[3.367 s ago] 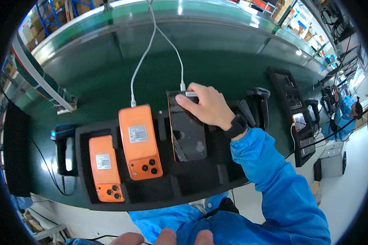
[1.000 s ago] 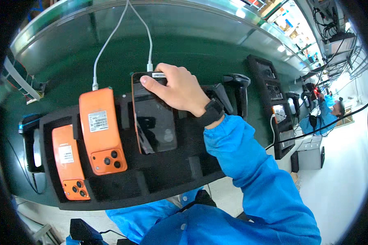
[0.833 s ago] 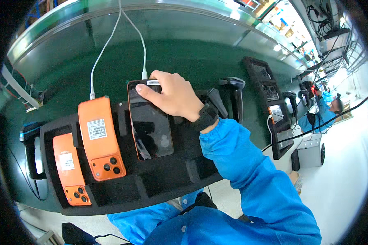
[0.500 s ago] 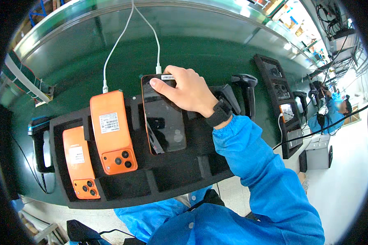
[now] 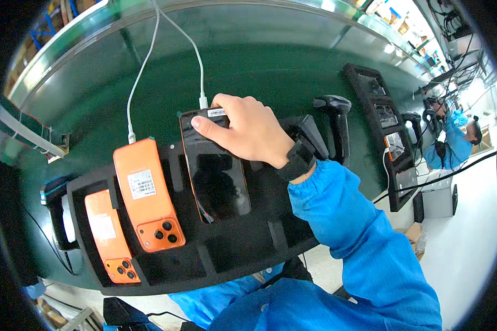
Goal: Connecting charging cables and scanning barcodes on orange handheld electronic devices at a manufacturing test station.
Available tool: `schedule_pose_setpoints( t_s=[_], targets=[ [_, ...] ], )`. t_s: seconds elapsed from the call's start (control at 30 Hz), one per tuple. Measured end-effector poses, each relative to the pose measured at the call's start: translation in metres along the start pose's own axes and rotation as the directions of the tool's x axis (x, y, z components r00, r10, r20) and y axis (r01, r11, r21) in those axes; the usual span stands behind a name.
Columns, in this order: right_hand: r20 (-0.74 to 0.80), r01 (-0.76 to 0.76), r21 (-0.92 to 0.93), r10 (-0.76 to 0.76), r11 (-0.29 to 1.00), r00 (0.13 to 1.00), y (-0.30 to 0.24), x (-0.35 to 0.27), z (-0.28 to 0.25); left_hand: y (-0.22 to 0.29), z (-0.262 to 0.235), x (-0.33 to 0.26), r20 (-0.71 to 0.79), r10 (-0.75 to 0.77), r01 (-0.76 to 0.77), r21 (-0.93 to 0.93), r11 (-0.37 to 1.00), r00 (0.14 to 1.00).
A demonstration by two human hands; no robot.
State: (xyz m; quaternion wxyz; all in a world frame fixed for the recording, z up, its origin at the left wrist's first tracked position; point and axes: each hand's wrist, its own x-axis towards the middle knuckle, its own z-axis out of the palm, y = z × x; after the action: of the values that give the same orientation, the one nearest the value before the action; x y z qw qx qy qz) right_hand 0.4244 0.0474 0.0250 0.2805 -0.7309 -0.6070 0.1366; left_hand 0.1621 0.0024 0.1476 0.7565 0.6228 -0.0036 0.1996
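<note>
Right hand (image 5: 253, 130), thumb uppermost, pinches the dark-screened phone (image 5: 216, 179) at its far end; left hand, cannot tell.

Right arm (image 5: 348, 215) extended, fingers (image 5: 225, 101) curled (thumb (image 5: 209, 129) outstretched)

You have the orange-edged phone (image 5: 218, 179) with its dark, glossy screen facing up, slightly slanted over the black tray (image 5: 204, 286), a white cable (image 5: 200, 66) plugged into its far end.
</note>
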Motion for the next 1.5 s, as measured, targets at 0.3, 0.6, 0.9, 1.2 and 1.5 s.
schedule_pose_setpoints(
  t_s=[0.3, 0.6, 0.9, 1.2, 1.5],
  targets=[
    [-0.020, 0.014, -0.019, -0.015, 1.000, 1.000, -0.006, -0.003, 0.003, -0.009, -0.012, 0.019, -0.038, -0.069, 0.059, -0.221, 0.974, 0.997],
    [-0.007, 0.015, -0.035, -0.016, 0.999, 1.000, -0.007, -0.003, -0.001, -0.014, -0.021, 0.031, -0.053, -0.104, 0.083, -0.312, 0.947, 0.993],
    [-0.029, 0.027, -0.003, -0.027, 1.000, 0.999, -0.006, -0.001, 0.000, -0.016, -0.028, 0.039, -0.053, -0.125, 0.097, -0.365, 0.926, 0.991],
    [-0.014, 0.031, -0.017, -0.031, 0.999, 0.999, -0.006, -0.002, -0.003, 0.004, -0.059, 0.000, -0.165, -0.115, 0.046, -0.370, 0.928, 0.980],
    [-0.086, 0.065, 0.167, -0.052, 0.984, 0.995, -0.004, 0.003, -0.003, -0.027, -0.073, -0.080, -0.436, 0.350, 0.070, 0.701, 0.709, 0.829]
  ],
)
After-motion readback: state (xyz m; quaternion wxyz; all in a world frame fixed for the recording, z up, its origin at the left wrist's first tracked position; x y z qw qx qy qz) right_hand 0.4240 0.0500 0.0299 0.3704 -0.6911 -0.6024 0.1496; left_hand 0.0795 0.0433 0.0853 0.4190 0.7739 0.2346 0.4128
